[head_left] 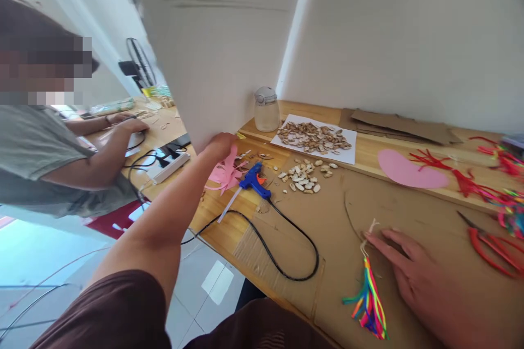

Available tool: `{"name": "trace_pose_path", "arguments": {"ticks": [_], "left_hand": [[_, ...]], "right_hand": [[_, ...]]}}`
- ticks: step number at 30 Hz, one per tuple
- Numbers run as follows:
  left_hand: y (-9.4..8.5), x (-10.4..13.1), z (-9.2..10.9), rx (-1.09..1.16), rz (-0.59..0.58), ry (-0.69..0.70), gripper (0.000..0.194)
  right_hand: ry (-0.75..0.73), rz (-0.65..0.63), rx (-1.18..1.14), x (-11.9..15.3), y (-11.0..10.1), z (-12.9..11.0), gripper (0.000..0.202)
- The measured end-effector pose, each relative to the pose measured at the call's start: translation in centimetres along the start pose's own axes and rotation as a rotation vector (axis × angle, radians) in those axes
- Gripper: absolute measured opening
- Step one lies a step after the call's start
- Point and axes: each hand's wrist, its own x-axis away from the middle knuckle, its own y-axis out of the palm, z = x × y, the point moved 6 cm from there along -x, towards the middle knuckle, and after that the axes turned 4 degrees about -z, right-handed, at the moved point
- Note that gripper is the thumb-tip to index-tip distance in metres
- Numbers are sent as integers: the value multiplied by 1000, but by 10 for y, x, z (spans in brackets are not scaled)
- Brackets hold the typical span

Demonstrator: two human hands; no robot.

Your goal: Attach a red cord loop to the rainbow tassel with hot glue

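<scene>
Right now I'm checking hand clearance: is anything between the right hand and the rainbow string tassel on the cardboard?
Nothing visible. The right hand lies flat on the brown cardboard sheet, fingertips right at the top of the rainbow string tassel.

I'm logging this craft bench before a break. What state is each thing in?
left hand: reaching out, resting on pink paper cutouts
right hand: flat on cardboard sheet, fingertips at rainbow tassel
glue gun: lying down, cord attached
jar: upright, lid on
red scissors: lying unheld
</scene>
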Motion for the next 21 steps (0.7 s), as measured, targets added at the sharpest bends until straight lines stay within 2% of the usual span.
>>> {"name": "trace_pose_path", "arguments": {"ticks": [2,5,6,8,11,13,15,18,21], "left_hand": [[-4,10,16,4,98,58,49],[-8,32,53,41,216,167,49],[-10,44,72,92,272,282,46],[-6,71,112,205,312,480,41],[17,116,176,322,196,745,34],[38,145,218,350,65,965,37],[55,166,250,343,-6,1108,43],[71,183,282,325,-99,1164,47],[80,199,300,310,-187,1175,39]], "right_hand": [[-19,-32,7,-1,-2,-6,59],[-19,-58,-8,-4,-9,-12,63],[-11,-66,-17,-5,-11,-14,65],[14,-85,-43,-6,-15,-16,67],[19,-100,-80,-4,-24,-20,64],[12,-106,-112,-1,-30,-22,62],[13,-94,-158,2,-35,-23,59],[94,-45,-236,4,-40,-18,52],[152,-1,-270,4,-39,-14,45]]}}
